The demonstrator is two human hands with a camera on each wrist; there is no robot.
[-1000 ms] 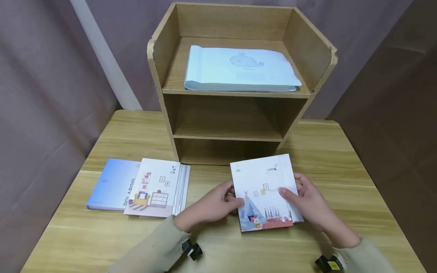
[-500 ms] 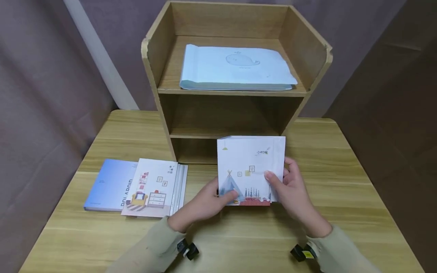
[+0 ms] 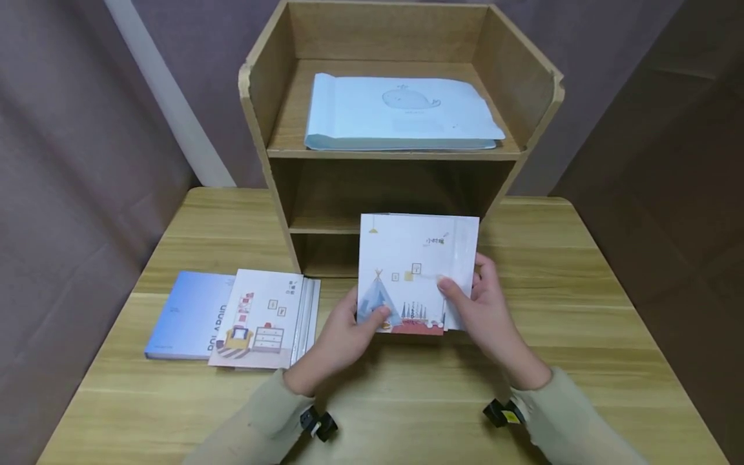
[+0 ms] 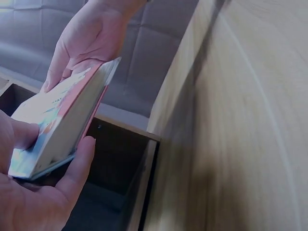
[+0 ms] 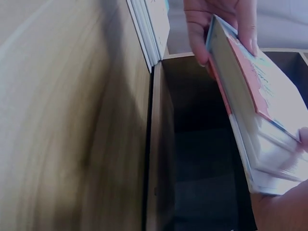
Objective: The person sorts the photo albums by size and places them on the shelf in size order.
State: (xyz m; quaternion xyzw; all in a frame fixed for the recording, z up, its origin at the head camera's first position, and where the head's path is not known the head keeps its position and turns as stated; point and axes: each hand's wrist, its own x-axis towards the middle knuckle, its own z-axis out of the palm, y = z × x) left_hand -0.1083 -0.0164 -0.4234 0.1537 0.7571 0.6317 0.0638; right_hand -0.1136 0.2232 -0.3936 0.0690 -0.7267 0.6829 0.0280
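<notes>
Left hand (image 3: 344, 337) and right hand (image 3: 489, 318) grip a book (image 3: 401, 252), partly hiding the shelf (image 3: 383, 33). A gap separates the pile (image 3: 261, 330) nearer the desk's left edge (image 3: 107, 349).

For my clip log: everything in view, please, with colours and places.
Table: 1, tan, foreground
Shelf: 1, brown, on the table
Whale book: 1, pale blue, shelf's top level
Blue book: 1, blue, table's left
Armchair book: 1, mostly white, overlapping blue book
Tent book: 1, mostly white, held before shelf
Cloth: count unclear, purple-grey and brown, background
Pale strip: 1, whitish, rear left
Sleeves: 2, pale green, foreground
Wrist devices: 2, black, at sleeves
Left hand: 1, bare, holding tent book's left
Right hand: 1, bare, holding its right
</notes>
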